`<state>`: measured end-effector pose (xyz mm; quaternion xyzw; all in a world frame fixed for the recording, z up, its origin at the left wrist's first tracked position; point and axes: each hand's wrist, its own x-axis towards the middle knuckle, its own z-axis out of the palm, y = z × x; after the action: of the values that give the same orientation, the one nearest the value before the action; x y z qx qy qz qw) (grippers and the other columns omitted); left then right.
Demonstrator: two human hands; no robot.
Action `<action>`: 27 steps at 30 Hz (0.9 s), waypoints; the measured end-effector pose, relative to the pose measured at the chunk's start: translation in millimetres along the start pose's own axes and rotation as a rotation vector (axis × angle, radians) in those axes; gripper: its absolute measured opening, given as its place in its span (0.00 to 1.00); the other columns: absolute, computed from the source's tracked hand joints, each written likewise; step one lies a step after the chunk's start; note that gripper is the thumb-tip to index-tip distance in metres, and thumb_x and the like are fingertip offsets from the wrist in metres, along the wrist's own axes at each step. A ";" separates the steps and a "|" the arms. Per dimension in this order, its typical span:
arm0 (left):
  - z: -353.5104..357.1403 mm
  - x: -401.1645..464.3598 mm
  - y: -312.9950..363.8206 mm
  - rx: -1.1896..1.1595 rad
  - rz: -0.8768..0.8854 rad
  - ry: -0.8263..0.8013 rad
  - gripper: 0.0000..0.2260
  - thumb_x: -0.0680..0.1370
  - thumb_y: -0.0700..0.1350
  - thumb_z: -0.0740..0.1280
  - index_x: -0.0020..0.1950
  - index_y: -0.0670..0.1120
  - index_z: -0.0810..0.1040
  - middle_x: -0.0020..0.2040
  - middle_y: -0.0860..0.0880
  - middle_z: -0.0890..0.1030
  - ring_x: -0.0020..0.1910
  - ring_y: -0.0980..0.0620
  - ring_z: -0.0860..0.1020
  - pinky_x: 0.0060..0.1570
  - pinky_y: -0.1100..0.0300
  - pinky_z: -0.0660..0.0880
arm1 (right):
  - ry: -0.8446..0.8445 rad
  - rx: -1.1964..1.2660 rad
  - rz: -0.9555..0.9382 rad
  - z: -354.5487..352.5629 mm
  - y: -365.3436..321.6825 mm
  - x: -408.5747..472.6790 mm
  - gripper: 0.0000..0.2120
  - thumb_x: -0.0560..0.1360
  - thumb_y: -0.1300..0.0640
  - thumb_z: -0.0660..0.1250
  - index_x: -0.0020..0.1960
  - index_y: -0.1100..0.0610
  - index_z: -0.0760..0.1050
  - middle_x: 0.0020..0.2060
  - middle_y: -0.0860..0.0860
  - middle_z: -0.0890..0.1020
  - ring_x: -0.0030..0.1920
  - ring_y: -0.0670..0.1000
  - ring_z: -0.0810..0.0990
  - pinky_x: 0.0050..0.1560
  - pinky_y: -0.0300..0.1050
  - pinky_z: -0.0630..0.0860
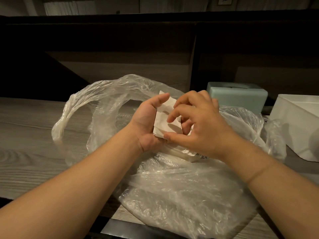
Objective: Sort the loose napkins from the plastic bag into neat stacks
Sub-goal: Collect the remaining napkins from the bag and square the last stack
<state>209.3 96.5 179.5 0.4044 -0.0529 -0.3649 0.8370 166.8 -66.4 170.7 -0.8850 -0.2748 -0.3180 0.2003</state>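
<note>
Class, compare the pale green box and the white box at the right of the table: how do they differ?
The pale green box stands farther back, fully in view, with a slot in its top. The white box is nearer, larger in view, cut off by the frame's right edge, and partly behind the plastic bag. Both rest on the wood-grain table.

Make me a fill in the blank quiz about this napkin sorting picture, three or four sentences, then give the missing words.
1. The left hand holds a small stack of white ____.
2. The right hand touches the napkins with curled ____.
3. Both hands work above a crumpled clear ____ bag on the wooden counter.
4. Behind the right hand stands a pale ____ tissue box, beside a white container.

Missing words: napkins; fingers; plastic; green
</note>
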 end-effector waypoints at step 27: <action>5.8 -6.5 2.7 0.080 0.085 0.120 0.20 0.74 0.48 0.70 0.63 0.42 0.79 0.54 0.45 0.83 0.52 0.45 0.82 0.61 0.49 0.75 | -0.062 0.421 0.403 -12.9 5.7 4.1 0.22 0.77 0.45 0.70 0.67 0.44 0.66 0.62 0.41 0.72 0.60 0.40 0.73 0.53 0.35 0.70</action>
<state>203.9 98.1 186.6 0.4558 -0.0344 -0.3019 0.8366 167.1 -76.2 181.7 -0.8700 -0.1592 -0.1808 0.4302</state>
